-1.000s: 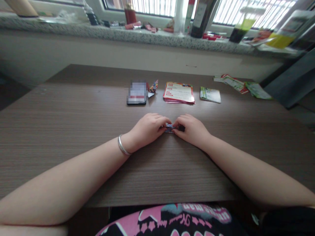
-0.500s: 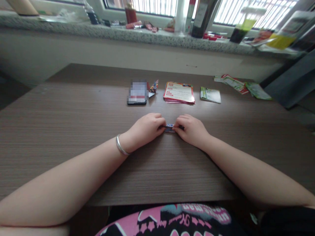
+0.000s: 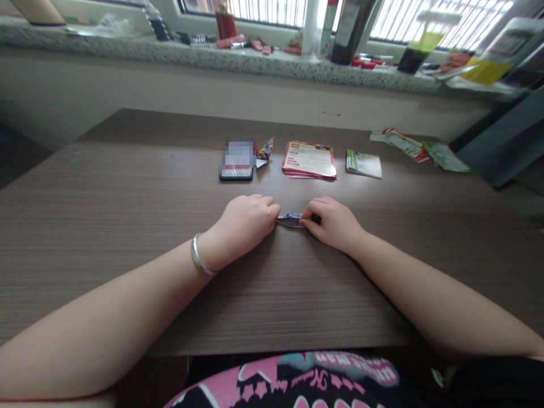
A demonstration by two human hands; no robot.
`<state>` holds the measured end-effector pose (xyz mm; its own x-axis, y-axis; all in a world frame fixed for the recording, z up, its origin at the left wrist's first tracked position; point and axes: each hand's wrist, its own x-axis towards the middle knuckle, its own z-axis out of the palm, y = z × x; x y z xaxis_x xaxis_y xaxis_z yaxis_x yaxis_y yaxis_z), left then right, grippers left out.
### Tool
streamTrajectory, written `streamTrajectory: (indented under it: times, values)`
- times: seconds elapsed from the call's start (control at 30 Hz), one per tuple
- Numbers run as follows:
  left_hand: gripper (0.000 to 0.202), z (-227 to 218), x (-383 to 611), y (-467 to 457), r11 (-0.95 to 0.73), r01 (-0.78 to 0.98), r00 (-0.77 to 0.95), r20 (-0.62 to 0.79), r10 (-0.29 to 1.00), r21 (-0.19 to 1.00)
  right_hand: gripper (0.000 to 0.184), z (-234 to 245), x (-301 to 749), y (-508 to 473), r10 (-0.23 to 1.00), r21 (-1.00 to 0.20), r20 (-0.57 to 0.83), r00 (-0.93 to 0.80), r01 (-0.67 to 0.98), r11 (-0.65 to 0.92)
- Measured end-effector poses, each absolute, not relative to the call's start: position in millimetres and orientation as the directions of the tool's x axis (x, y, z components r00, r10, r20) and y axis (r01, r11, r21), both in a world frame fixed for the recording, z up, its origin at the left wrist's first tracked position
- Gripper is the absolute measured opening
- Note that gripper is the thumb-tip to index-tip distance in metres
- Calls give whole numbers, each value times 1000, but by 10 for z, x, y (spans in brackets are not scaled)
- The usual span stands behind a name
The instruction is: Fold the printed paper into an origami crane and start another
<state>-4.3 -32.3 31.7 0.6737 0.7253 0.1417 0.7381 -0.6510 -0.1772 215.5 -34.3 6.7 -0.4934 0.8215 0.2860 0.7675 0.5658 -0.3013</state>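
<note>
Folded paper [image 3: 291,221] reaches from left hand [image 3: 250,222] to right hand [image 3: 332,222]

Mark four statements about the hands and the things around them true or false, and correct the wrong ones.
1. The left hand and the right hand both grip the folded blue-patterned paper. True.
2. A bangle circles the right wrist. False: the silver bangle is on the left wrist.
3. The red-bordered card stack lies between the phone and the green-edged card stack. True.
4. The phone lies on the windowsill. False: it lies on the table.
</note>
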Motion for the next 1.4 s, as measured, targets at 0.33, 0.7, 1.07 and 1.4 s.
streamTrajectory:
  times: [0.33,0.7,1.07,1.4]
  values:
    - [20,268,54,-361,-753,657,716,280,639,37,5,38,2193,-282,761,-417,364,-537,637,649]
    - [8,133,44,-238,-515,539,545,190,817,667,15,138,2235,-395,794,-546,297,-530,587,597]
    - [24,158,22,-197,-483,436,624,132,770,759,7,77,2174,-379,875,-715,230,-425,536,448]
    - [14,48,18,-156,-736,444,667,359,652,512,9,27,2171,-328,864,-600,272,-425,627,497]
